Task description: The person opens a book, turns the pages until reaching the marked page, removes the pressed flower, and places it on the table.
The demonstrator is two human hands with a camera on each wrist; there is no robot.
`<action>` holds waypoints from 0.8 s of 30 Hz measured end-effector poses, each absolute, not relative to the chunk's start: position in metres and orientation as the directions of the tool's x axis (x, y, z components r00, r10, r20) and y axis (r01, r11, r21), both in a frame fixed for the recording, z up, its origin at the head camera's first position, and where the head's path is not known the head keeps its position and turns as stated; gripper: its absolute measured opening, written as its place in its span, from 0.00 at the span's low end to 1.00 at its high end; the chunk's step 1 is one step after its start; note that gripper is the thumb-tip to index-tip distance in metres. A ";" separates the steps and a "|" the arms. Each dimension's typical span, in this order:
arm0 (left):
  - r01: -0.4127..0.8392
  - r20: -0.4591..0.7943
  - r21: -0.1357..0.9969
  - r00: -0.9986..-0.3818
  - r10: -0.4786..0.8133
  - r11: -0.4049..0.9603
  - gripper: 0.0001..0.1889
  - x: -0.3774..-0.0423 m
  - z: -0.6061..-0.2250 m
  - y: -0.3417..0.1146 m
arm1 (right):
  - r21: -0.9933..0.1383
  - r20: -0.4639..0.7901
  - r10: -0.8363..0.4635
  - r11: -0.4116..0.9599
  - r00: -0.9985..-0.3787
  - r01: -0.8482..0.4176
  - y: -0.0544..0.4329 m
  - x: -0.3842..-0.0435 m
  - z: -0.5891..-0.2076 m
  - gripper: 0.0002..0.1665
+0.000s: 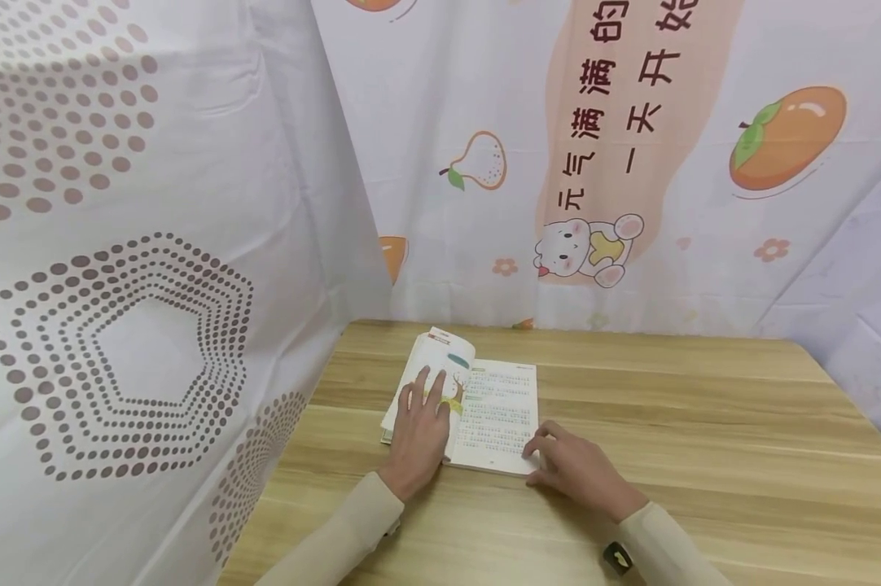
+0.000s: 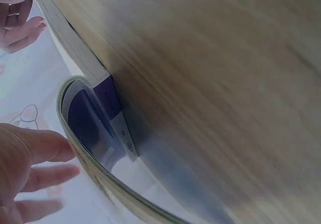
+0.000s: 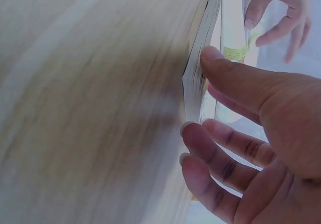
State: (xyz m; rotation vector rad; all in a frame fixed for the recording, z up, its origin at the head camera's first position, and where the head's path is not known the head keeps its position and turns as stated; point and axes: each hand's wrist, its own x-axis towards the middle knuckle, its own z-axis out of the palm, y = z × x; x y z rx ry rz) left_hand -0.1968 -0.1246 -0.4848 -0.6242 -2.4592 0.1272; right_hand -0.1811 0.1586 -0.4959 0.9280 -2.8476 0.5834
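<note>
An open book (image 1: 497,411) lies on the wooden table, its left-hand pages bowed upward and its right page nearly flat with printed text. My left hand (image 1: 420,431) rests on the illustrated left page, fingers spread and mostly straight. In the left wrist view, that hand (image 2: 35,169) is beside the curved pages (image 2: 95,169). My right hand (image 1: 576,470) holds the book's near right corner with bent fingers. Seen from the right wrist, the thumb of this hand (image 3: 251,128) touches the page edges (image 3: 195,86); the index fingertip's contact is partly hidden.
The wooden tabletop (image 1: 690,415) extends to the right of the book. A white curtain with fruit drawings and lettering (image 1: 455,228) hangs behind the table, and a dotted curtain (image 1: 155,350) hangs along the left side. A dark wrist device (image 1: 617,558) shows by the right sleeve.
</note>
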 end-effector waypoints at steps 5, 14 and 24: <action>0.481 0.448 -0.177 -0.737 0.506 0.858 0.09 -0.194 -0.484 -0.124 | -0.330 0.212 -0.553 0.735 -0.806 -0.592 0.159 -0.181 -0.495 0.16; 0.545 0.398 -0.167 -0.725 0.562 0.822 0.03 -0.198 -0.485 -0.120 | -0.311 0.278 -0.582 0.698 -0.764 -0.645 0.161 -0.182 -0.492 0.04; 0.524 0.305 -0.195 -0.771 0.559 0.829 0.38 -0.191 -0.493 -0.115 | -0.251 0.323 -0.578 0.711 -0.749 -0.657 0.161 -0.181 -0.489 0.05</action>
